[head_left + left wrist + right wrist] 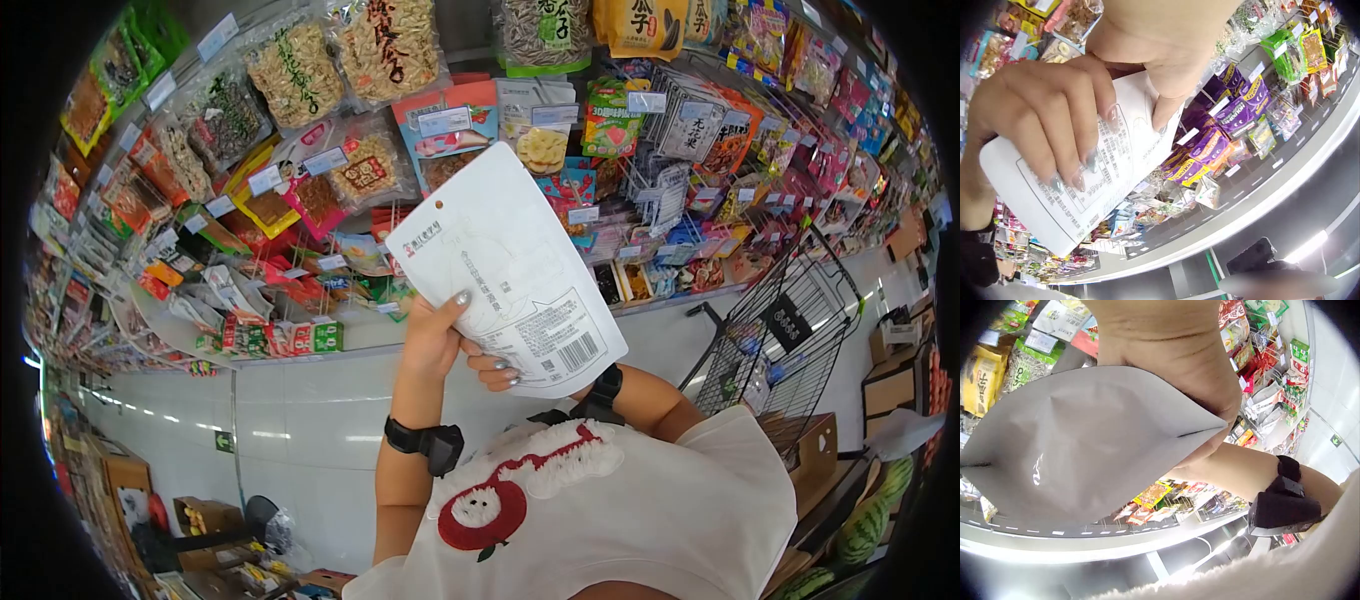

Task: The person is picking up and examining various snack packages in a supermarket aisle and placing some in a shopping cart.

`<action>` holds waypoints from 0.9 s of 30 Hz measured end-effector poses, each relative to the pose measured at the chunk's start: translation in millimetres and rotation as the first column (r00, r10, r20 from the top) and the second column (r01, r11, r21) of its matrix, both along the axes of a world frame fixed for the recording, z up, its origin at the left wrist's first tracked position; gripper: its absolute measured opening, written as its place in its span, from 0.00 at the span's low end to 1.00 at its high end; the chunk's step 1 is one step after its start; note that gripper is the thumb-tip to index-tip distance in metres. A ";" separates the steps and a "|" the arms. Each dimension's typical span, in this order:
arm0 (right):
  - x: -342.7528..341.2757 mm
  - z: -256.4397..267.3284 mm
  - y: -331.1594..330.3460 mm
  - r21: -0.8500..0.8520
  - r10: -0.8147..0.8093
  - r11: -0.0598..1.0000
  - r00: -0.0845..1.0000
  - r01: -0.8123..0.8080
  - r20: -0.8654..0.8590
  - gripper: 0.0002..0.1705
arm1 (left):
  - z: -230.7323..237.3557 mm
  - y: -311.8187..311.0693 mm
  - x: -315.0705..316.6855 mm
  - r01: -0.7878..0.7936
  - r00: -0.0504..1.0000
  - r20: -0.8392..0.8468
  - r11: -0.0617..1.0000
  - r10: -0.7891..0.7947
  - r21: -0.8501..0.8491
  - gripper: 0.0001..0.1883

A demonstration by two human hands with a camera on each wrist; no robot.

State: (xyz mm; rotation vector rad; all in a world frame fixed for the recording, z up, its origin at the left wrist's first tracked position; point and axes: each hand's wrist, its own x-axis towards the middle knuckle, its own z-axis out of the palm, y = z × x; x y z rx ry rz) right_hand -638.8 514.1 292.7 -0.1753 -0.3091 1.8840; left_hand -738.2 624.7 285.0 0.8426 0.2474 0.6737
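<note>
A white stand-up pouch is held tilted in front of the chest, its printed face with text and a barcode turned up toward the head. Near its upper left corner is a small hang hole. My left hand grips the left edge, thumb on the printed face. Below it, fingers of my right hand curl over the same edge, while the rest of that hand is hidden behind the pouch. In the left wrist view, four fingers of the right hand lie across the print. The grey folded base fills the right wrist view.
Shelves and hooks of bagged snacks stand ahead, including large seed bags and purple packs. A wire shopping cart is at the right, with watermelons and cardboard boxes beyond. Pale tiled floor lies below.
</note>
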 end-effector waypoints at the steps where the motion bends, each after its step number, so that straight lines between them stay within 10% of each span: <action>1: -2.9 0.1 -0.7 -0.026 -0.026 0.999 1.000 0.026 -0.011 0.35 | -6.5 2.7 -3.1 0.017 1.000 -0.005 1.000 -0.017 -0.009 0.17; 8: 24.9 -105.1 -4.3 -0.173 -0.359 0.891 0.884 0.420 0.298 0.14 | -37.9 11.6 -4.9 0.170 0.984 -0.073 0.978 -0.162 0.124 0.34; 12: 48.0 -108.1 -17.1 -0.127 -0.624 0.613 0.577 0.780 0.527 0.10 | -54.0 11.7 21.0 0.322 0.942 -0.159 0.927 -0.294 0.191 0.31; 15: 88.4 -141.7 -19.6 0.070 -0.536 0.401 0.172 0.914 0.826 0.08 | -75.3 7.5 56.9 0.220 0.928 -0.361 0.915 -0.090 0.339 0.22; 20: 151.4 -142.7 -12.6 0.342 -0.483 0.362 -0.139 0.867 0.864 0.12 | -111.5 0.4 130.3 0.036 0.888 -0.447 0.951 0.110 0.306 0.17; 27: 249.8 -131.6 10.5 0.429 -0.471 0.451 -0.200 0.783 0.859 0.12 | -108.4 8.4 219.3 -0.121 0.915 -0.350 0.964 0.200 0.236 0.14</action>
